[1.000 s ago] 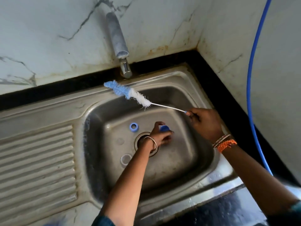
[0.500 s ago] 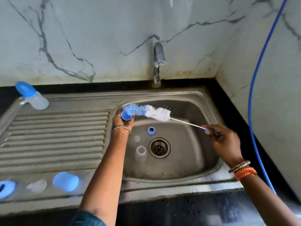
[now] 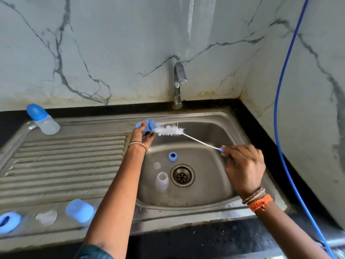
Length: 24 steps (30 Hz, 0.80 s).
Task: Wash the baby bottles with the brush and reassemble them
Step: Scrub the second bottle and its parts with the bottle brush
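Hidden/cut off: the brush tip is sitting inside the blue cap [image 3: 147,125], so its front bristles are not showing; the blue ring [image 3: 7,222] at the bottom-left edge is being cropped and blurred; the pale piece [image 3: 46,217] beside it is too blurred to identify.
Left hand [image 3: 142,134]: curling fingers and thumb around the blue cap, holding it above the basin's left rim, opening facing right.
Right hand [image 3: 242,166]: pinching the blue end of the brush [image 3: 170,130] handle between fingertips, over the right part of the basin.
Brush: white bristles are lying just outside the cap's mouth, wire stem slanting down-right to the right hand.
Sink [image 3: 214,200]: a clear bottle body [image 3: 161,182] is standing left of the drain [image 3: 182,175]; a blue collar [image 3: 173,156] is lying behind the drain; a small clear disc [image 3: 157,165] is lying between them.
Drainboard [image 3: 65,165]: an assembled bottle [image 3: 42,119] is standing at the far-left corner; a second blue cap [image 3: 79,210] is lying near the front edge.
Tap [image 3: 178,85]: no stream is visibly running.
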Available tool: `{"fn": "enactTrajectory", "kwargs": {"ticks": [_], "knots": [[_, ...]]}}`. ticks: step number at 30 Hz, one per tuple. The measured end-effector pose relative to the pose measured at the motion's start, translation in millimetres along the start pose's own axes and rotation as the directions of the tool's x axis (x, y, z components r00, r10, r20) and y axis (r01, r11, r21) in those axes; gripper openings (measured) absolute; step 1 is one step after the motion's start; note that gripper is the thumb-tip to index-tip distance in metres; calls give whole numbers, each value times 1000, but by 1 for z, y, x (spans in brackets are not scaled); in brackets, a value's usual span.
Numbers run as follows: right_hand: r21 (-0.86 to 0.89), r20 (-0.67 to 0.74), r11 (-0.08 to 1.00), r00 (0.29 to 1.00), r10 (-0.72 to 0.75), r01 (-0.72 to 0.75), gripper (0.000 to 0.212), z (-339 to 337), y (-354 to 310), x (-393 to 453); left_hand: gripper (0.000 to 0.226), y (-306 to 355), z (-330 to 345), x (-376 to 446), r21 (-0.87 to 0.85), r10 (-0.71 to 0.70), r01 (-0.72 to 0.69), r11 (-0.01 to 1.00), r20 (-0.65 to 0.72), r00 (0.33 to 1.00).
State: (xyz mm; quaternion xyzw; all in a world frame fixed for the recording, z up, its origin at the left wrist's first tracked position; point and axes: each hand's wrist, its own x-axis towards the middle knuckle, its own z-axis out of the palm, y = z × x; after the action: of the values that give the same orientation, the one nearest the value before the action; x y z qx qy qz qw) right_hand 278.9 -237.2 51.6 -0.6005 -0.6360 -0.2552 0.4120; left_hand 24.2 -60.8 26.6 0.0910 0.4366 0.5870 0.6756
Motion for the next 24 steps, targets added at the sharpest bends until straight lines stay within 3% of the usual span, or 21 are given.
{"fn": "enactTrajectory", "kwargs": {"ticks": [3, 5, 6, 7, 9, 10, 11, 12, 13, 15, 17, 19, 20, 21, 22, 24], "knots": [[-12, 40, 998, 997, -58, 59, 14, -5, -2, -2, 9, 5, -6, 0, 7, -54, 53, 999, 58, 997], [11, 232, 988, 961, 147, -154, 10, -8, -4, 4, 9, 8, -11, 0, -14, -66, 68, 998, 97, 993], [37, 427, 937, 853, 300, -348, 8, -9, -4, 9, 10, 10, -13, 0, -24, -60, 63, 998, 119, 991], [45, 635, 843, 667, 390, -536, 12, -9, -3, 12, 12, 11, -14, -1, -13, -50, 52, 999, 141, 989], [-12, 895, 622, 269, 356, -783, 28, -9, -1, 15, 13, 14, -16, -5, 15, -38, 36, 999, 190, 981], [-52, 935, 563, 158, 318, -825, 32, -10, -1, 16, 13, 13, -17, -7, 25, -44, 39, 999, 208, 977], [-75, 948, 570, 118, 294, -819, 33, -9, -1, 15, 13, 13, -19, -8, 31, -48, 42, 999, 215, 975], [-81, 948, 622, 133, 289, -779, 33, -10, -4, 16, 13, 12, -20, -9, 27, -48, 43, 999, 210, 977], [-91, 930, 713, 197, 311, -695, 30, -10, -4, 15, 13, 12, -21, -8, 16, -47, 44, 999, 196, 979], [-162, 812, 881, 447, 376, -445, 18, -11, -8, 13, 11, 12, -25, -5, -22, -47, 52, 998, 169, 984], [-176, 629, 889, 646, 432, -422, 11, -14, -16, 18, 9, 11, -27, -3, -13, -58, 61, 998, 145, 988], [-79, 491, 885, 755, 435, -459, 11, -14, -19, 20, 8, 10, -30, -3, -4, -67, 68, 998, 140, 988], [-75, 475, 882, 761, 442, -465, 9, -12, -19, 22, 8, 10, -31, -2, -8, -63, 65, 998, 140, 988], [-72, 537, 865, 711, 453, -497, 4, -9, -16, 24, 9, 10, -32, -2, -8, -52, 54, 999, 145, 988], [-70, 678, 822, 578, 455, -565, 10, -5, -14, 27, 10, 10, -33, -3, 2, -41, 41, 999, 155, 987], [-110, 955, 598, 82, 285, -794, 28, -5, -14, 29, 15, 10, -34, -7, 15, -41, 39, 999, 178, 983]]}}
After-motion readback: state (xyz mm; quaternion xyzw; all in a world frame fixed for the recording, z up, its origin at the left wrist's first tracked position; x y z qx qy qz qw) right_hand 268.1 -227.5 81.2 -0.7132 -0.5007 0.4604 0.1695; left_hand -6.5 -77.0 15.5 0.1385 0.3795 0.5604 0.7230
